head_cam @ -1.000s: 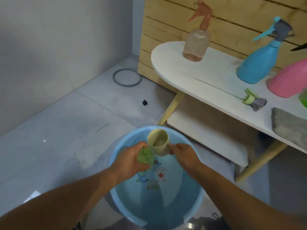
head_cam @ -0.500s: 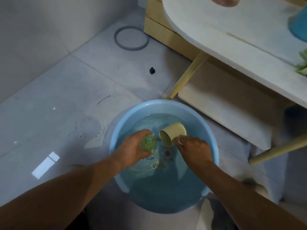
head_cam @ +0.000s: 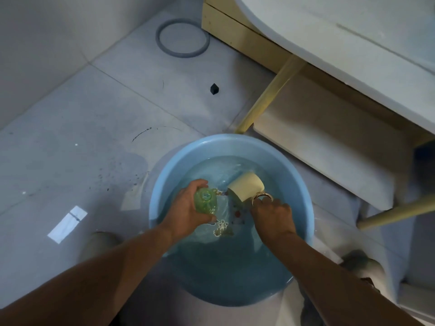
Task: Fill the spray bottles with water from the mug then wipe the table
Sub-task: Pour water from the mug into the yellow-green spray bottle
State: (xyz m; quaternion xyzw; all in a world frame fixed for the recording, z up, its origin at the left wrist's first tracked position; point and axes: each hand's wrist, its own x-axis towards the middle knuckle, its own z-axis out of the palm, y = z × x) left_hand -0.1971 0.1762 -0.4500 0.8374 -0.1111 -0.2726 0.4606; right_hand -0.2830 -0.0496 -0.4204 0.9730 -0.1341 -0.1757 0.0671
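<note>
A small translucent green plastic spray bottle, its top off and its mouth facing up, is gripped in the curled fingers of the left hand over the left half of a round pale-blue plastic basin of water. Just beside it, a cream-coloured plastic mug is tipped on its side with its rim toward the bottle, its looped handle pinched by the right hand near the basin's centre. Mug rim and bottle mouth are held close together but apart; whether water is passing between them cannot be made out.

The bottle's narrow mouth is judged the weak point: a wide mug rim tipped too fast would send most of the water past it and back into the basin, or over the left rim onto the grey tiled floor, where a dark patch is already seen. A wet grip on the smooth bottle could also let it slip into the basin. The white table to be wiped is seen at the upper right corner, well apart.
</note>
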